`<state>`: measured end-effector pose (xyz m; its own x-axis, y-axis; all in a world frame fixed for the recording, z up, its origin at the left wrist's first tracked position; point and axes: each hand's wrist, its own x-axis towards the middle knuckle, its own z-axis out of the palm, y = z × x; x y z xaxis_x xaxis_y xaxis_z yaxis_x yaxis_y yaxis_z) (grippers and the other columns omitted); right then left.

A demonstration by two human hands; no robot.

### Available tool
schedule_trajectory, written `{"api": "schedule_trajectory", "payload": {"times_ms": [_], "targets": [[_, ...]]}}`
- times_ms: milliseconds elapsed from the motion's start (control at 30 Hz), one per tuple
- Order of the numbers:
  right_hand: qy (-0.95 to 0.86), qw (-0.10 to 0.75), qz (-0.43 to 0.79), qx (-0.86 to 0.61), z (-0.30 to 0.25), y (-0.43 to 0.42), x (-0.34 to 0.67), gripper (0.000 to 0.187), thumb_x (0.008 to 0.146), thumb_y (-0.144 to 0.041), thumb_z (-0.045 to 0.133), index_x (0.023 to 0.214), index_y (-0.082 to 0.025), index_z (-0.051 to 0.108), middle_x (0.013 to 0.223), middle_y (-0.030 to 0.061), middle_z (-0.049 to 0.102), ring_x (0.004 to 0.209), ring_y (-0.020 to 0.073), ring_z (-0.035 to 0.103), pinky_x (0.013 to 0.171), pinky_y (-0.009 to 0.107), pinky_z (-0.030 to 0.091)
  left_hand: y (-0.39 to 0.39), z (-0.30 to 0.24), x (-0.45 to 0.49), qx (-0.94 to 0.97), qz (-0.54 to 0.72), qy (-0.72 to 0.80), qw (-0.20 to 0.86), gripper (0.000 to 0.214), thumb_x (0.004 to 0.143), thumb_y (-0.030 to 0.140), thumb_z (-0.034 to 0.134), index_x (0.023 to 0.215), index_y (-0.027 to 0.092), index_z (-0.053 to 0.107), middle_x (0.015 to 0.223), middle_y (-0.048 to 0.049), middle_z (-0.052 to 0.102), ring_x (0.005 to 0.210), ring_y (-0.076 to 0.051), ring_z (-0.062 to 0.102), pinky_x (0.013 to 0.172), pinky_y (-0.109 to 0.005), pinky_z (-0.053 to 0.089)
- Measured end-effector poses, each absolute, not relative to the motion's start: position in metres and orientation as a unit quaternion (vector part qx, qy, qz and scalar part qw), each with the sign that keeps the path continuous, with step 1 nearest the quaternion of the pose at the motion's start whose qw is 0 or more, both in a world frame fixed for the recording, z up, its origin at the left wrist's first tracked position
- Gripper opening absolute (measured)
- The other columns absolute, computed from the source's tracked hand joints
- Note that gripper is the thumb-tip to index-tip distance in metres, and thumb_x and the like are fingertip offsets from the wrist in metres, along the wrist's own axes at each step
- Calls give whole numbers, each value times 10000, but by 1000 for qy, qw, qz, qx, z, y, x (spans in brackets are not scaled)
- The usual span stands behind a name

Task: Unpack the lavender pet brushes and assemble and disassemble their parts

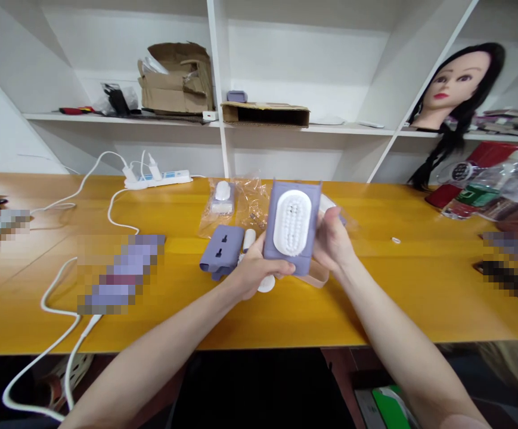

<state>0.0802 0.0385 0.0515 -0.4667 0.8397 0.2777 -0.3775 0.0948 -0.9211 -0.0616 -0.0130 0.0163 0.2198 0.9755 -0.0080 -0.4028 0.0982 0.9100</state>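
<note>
My left hand (259,268) is closed on the lower left edge of a purple plastic holder (292,265), its thumb across the front. A white oval piece with rows of small bumps or bristles (291,223) sits on the holder's face. At the holder's right edge is my right hand (335,241), thumb raised and off the holder. Its other fingers are partly hidden, and I cannot tell whether they touch it. Beneath and beside the hands are a second purple part with two dark slots (223,247), a white cylinder (249,239), a white round piece (266,283) and a pale band-like part (316,275).
Behind the hands lie clear plastic bags (252,199), one around a small purple-and-white item (223,196). A power strip (164,179) with white cables stands at the back left. Plastic bottles (468,193) and a mannequin head (458,83) are at the right.
</note>
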Motion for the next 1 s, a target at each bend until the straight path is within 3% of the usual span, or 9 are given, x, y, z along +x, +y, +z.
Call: {"api": "schedule_trajectory", "payload": {"times_ms": [133, 367, 567, 800, 1000], "targets": [[-540, 462, 679, -184, 53, 39, 77, 767, 675, -833, 475, 1076, -208, 663, 1087, 130, 689, 1044, 341, 629, 876, 526, 507, -18, 16, -55, 428, 496, 334, 678, 674, 509, 81, 783, 1133, 219, 568, 935, -10, 677, 806, -145, 624, 699, -268, 505], [-502, 532, 637, -242, 49, 40, 72, 681, 763, -767, 427, 1049, -199, 670, 1060, 125, 695, 985, 306, 654, 862, 486, 530, -11, 10, -55, 356, 484, 393, 696, 402, 453, 177, 793, 811, 125, 620, 707, -12, 660, 684, -136, 627, 745, -315, 516], [-547, 538, 595, -239, 52, 38, 71, 782, 752, -798, 373, 1208, -206, 605, 1017, 131, 700, 983, 327, 654, 790, 489, 548, -12, 13, -55, 350, 477, 377, 713, 433, 489, 171, 777, 888, 145, 612, 779, -22, 683, 722, -159, 653, 748, -337, 516], [-548, 523, 611, -229, 60, 35, 67, 801, 774, -789, 349, 1247, -186, 584, 997, 144, 702, 948, 330, 666, 776, 504, 547, -13, 10, -60, 400, 514, 346, 676, 420, 488, 148, 774, 875, 144, 611, 657, 27, 627, 581, -80, 551, 611, -241, 453], [-536, 512, 628, -237, 68, 40, 65, 801, 744, -793, 418, 1219, -173, 596, 964, 147, 713, 945, 337, 672, 793, 518, 544, -8, 6, -65, 465, 507, 341, 641, 343, 534, 218, 790, 790, 134, 578, 600, 20, 588, 528, -91, 518, 538, -244, 394]]}}
